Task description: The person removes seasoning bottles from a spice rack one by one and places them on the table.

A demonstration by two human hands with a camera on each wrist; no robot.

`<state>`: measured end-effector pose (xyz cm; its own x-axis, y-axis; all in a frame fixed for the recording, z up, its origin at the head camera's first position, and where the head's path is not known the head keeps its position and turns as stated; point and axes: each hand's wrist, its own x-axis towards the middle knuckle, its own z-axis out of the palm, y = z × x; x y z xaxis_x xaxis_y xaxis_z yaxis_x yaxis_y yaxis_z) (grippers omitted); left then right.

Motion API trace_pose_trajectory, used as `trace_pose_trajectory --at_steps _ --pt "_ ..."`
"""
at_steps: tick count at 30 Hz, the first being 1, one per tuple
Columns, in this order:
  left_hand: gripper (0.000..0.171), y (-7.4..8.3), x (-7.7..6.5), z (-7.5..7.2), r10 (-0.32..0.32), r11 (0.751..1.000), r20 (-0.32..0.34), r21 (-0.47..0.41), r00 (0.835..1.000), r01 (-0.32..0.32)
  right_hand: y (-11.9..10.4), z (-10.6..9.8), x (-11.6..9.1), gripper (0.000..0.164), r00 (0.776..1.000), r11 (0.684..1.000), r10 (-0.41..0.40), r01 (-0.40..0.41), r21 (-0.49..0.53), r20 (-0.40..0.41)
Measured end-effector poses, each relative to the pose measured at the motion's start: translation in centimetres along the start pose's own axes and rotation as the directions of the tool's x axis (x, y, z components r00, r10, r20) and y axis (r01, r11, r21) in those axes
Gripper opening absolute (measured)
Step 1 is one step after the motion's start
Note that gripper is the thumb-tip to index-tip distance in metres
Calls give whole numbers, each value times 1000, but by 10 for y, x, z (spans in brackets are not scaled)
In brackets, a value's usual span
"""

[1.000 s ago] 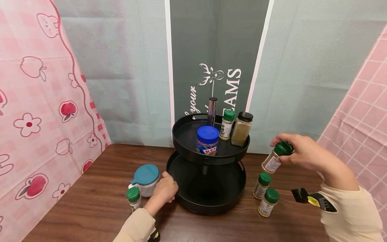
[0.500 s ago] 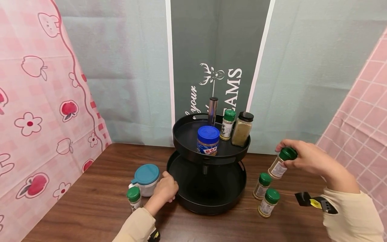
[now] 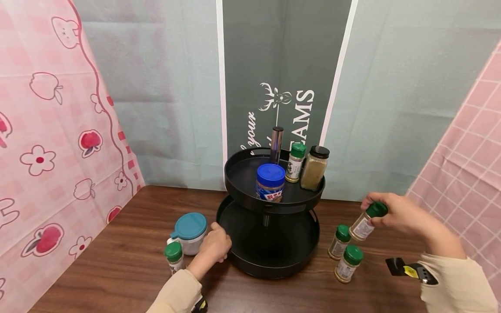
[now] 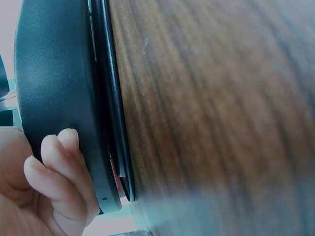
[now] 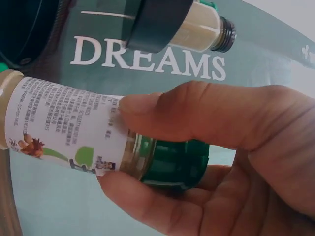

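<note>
My right hand point(image 3: 405, 215) pinches a green-capped spice jar point(image 3: 362, 228) near its cap. The jar is tilted, its base close to two more green-capped spice jars point(image 3: 339, 244) standing right of the stand. In the right wrist view, thumb and fingers lie on either side of the printed label point(image 5: 64, 125) and green cap point(image 5: 177, 164). My left hand point(image 3: 215, 244) grips the left edge of the lower tray of a black two-tier stand point(image 3: 270, 270). In the left wrist view, its bent fingers point(image 4: 61, 172) press against the tray's outer wall point(image 4: 59, 73).
On the upper tray point(image 3: 242, 174) stand a blue-lidded jar point(image 3: 271, 182), a green-capped spice jar point(image 3: 295, 163) and a black-capped square jar point(image 3: 315, 168). Left of my left hand are a blue-lidded container point(image 3: 190, 232) and another green-capped spice jar point(image 3: 174, 256). Curtains enclose the wooden table point(image 3: 129, 243).
My right hand has moved right and then lower with the tilted spice jar, nearer the table. My left hand stays on the lower tray's edge.
</note>
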<state>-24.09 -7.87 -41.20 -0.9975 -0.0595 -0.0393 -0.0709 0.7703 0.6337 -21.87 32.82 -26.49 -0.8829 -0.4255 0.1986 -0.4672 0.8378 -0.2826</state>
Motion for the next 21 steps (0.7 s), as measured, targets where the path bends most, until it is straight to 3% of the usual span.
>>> trace_pose_trajectory --at_steps 7,21 --pt "25 0 -1 0 -2 1000 1 0 1000 2 7 6 -5 29 1000 999 -10 9 41 23" --pt "25 1 0 -1 -12 1000 6 15 1000 12 20 18 -11 28 1000 1000 -9 9 11 -3"
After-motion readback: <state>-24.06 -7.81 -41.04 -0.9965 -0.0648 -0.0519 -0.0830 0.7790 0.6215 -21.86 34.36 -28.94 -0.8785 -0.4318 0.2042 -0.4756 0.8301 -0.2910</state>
